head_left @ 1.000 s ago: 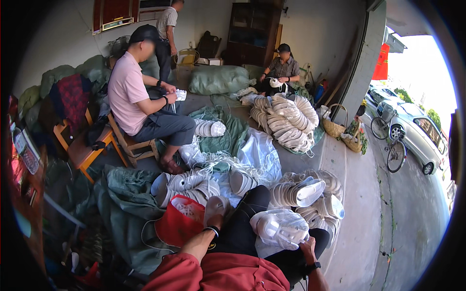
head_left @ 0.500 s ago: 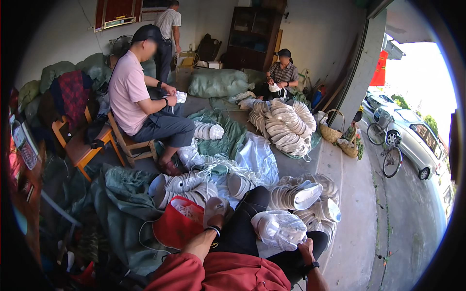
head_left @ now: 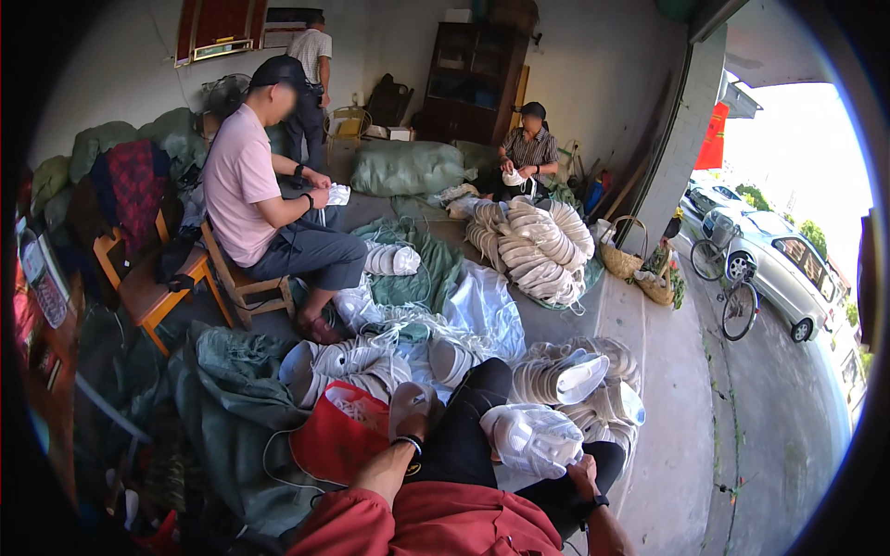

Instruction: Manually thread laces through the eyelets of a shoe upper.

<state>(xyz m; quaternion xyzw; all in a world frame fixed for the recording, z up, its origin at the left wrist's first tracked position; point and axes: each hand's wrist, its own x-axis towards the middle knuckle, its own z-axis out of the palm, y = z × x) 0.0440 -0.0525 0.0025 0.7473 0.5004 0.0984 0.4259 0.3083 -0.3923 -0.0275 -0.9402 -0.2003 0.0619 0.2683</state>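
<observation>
One white shoe upper (head_left: pixel 531 439), right fingers (head_left: pixel 581 470) still gripping

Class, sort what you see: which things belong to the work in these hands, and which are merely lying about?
Seems part of the job:
white shoe upper, held in the right hand
stacked shoe uppers
red bag with white cords

Probably just lying about:
wicker baskets
checked cloth
bicycle

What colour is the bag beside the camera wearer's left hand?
The bag is red; the head view, the only one, shows it best.
</observation>
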